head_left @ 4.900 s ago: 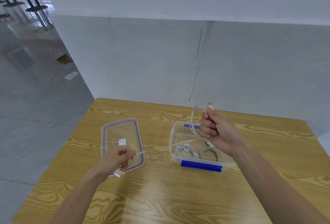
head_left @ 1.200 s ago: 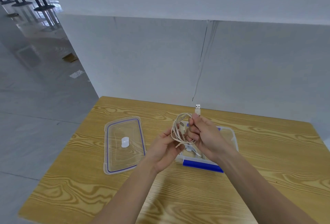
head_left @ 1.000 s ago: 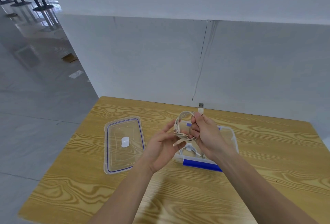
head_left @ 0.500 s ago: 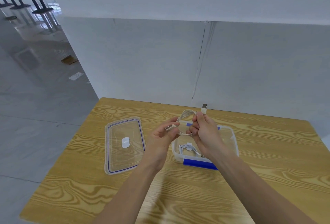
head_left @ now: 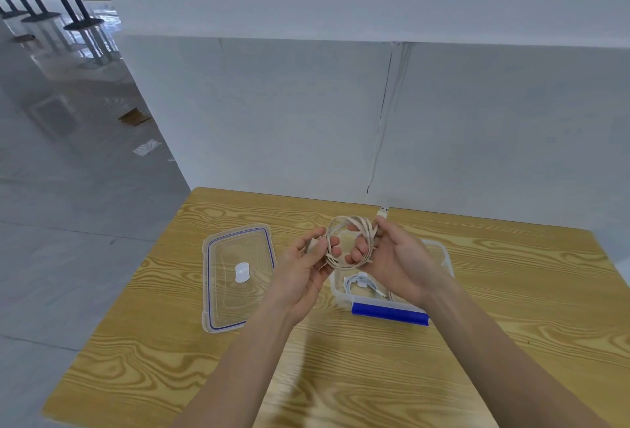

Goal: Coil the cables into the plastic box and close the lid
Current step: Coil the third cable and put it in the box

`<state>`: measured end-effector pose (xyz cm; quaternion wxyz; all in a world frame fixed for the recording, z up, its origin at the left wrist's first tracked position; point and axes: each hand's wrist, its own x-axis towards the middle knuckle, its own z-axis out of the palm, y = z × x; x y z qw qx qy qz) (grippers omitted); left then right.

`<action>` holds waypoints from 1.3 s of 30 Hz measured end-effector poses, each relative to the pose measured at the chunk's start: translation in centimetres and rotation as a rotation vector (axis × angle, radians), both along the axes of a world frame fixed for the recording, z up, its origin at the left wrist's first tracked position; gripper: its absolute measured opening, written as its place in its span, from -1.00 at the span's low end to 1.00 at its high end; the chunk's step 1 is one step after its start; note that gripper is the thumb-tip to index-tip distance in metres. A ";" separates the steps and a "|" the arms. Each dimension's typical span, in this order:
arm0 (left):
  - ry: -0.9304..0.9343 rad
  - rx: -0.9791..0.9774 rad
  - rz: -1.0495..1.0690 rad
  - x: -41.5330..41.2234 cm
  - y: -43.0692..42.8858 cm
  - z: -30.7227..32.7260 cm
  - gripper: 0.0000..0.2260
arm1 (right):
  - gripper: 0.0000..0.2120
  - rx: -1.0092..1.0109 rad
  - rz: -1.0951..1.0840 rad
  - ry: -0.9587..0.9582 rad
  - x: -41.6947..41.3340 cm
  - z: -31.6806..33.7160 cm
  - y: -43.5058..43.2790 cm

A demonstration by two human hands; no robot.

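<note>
A white cable (head_left: 353,227) is wound into a loop and held in the air above the clear plastic box (head_left: 443,258), which has a blue clip on its near side. My right hand (head_left: 395,260) grips the loop at its right, with the USB plug sticking up past the fingers. My left hand (head_left: 306,267) pinches the loop's left side and the loose cable end. Another coiled white cable (head_left: 358,284) lies inside the box. The clear lid (head_left: 238,274), blue-trimmed with a white patch, lies flat to the left of the box.
The wooden table (head_left: 341,359) stands against a grey wall. Its left edge drops to a grey floor, and its near edge is close to me.
The loose cable end has been drawn in from over the lid and wound into the loop. Both hands now hold the coil together over the box, and the loop has opened wider.
</note>
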<state>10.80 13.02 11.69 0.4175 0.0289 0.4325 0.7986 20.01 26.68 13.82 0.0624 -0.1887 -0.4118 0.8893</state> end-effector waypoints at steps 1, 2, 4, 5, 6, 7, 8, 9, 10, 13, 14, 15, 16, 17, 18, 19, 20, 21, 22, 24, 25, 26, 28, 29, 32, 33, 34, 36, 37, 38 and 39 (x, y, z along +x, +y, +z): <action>0.002 0.004 0.008 0.0 0.0 0.1 -0.87 | -0.60 -0.015 0.019 0.004 0.2 0.0 0.3; 0.001 0.011 0.009 0.0 0.0 0.2 -0.88 | -0.61 -0.020 0.033 0.003 0.3 0.0 0.5; -0.003 0.021 0.010 0.0 0.0 0.5 -0.90 | -0.61 -0.006 0.047 -0.002 0.5 -0.1 0.9; -0.003 0.025 0.011 0.0 0.0 0.7 -0.91 | -0.62 -0.008 0.041 0.004 0.6 -0.1 0.9; -0.004 0.032 0.012 0.0 0.0 0.9 -0.92 | -0.64 -0.017 0.023 0.010 0.7 -0.1 0.9; -0.008 0.041 0.012 -0.1 0.1 1.0 -0.92 | -0.66 -0.029 0.000 0.012 0.7 -0.1 0.9; -0.012 0.050 0.011 -0.1 0.1 1.1 -0.92 | -0.67 -0.040 -0.020 0.007 0.7 0.0 0.8; -0.015 0.057 0.009 0.0 0.1 1.2 -0.92 | -0.69 -0.057 -0.038 0.000 0.7 0.0 0.7; -0.018 0.060 0.007 0.0 0.1 1.3 -0.92 | -0.71 -0.080 -0.060 -0.010 0.6 0.1 0.6; -0.016 0.055 0.007 0.0 0.2 1.3 -0.92 | -0.79 -0.167 -0.141 -0.073 0.2 0.0 0.2; -0.013 0.053 0.008 0.0 0.2 1.4 -0.92 | -0.81 -0.177 -0.148 -0.100 0.0 -0.2 0.1; -0.010 0.051 0.011 0.0 0.3 1.5 -0.92 | -0.83 -0.177 -0.139 -0.125 -0.2 -0.3 0.0; -0.003 0.046 0.018 0.0 0.4 1.6 -0.92 | -0.83 -0.170 -0.117 -0.151 -0.3 -0.5 -0.1; 0.008 0.036 0.025 0.1 0.5 1.7 -0.92 | -0.83 -0.160 -0.082 -0.179 -0.4 -0.7 -0.1; 0.025 0.020 0.033 0.2 0.6 1.8 -0.93 | -0.82 -0.149 -0.035 -0.205 -0.4 -0.8 0.0; 0.042 0.002 0.042 0.2 0.7 2.0 -0.93 | -0.80 -0.139 0.021 -0.218 -0.4 -0.8 0.0; 0.055 -0.016 0.053 0.2 0.8 2.1 -0.94 | -0.78 -0.133 0.078 -0.218 -0.4 -0.9 0.1; 0.063 -0.031 0.064 0.3 0.9 2.1 -0.94 | -0.77 -0.130 0.130 -0.207 -0.3 -0.9 0.2; 0.070 -0.044 0.075 0.3 0.9 2.2 -0.95 | -0.75 -0.125 0.170 -0.194 -0.3 -1.0 0.3; 0.081 -0.068 0.092 0.2 1.0 2.2 -0.94 | -0.73 -0.088 0.224 -0.179 -0.2 -1.1 0.7; 0.083 -0.082 0.098 0.2 1.0 2.2 -0.93 | -0.72 -0.057 0.245 -0.175 -0.1 -1.2 0.9; 0.083 -0.096 0.102 0.2 1.0 2.2 -0.93 | -0.72 -0.029 0.264 -0.172 0.0 -1.3 1.1; 0.093 -0.118 0.111 0.3 1.1 2.1 -0.92 | -0.75 0.006 0.295 -0.161 0.1 -1.4 1.3; 0.105 -0.120 0.113 0.4 1.1 2.0 -0.92 | -0.78 0.016 0.310 -0.152 0.2 -1.4 1.3; 0.147 -0.071 0.099 0.5 1.1 2.2 -0.90 | -0.79 -0.019 0.342 -0.091 0.5 -1.6 1.5; 0.161 -0.046 0.083 0.5 1.0 2.3 -0.89 | -0.74 -0.054 0.349 -0.068 0.5 -1.7 1.6; 0.176 -0.027 0.063 0.5 0.9 2.5 -0.89 | -0.72 -0.083 0.359 -0.046 0.6 -1.8 1.7; 0.209 -0.014 0.026 0.5 0.9 2.7 -0.89 | -0.75 -0.092 0.399 0.011 0.6 -1.9 1.8; 0.226 -0.018 0.015 0.6 0.9 2.8 -0.89 | -0.78 -0.086 0.422 0.042 0.6 -2.0 1.9; 0.238 -0.025 0.011 0.6 1.0 2.9 -0.89 | -0.81 -0.081 0.443 0.066 0.5 -2.0 2.0; 0.244 -0.033 0.014 0.7 1.1 3.0 -0.89 | -0.83 -0.076 0.464 0.083 0.5 -2.0 2.0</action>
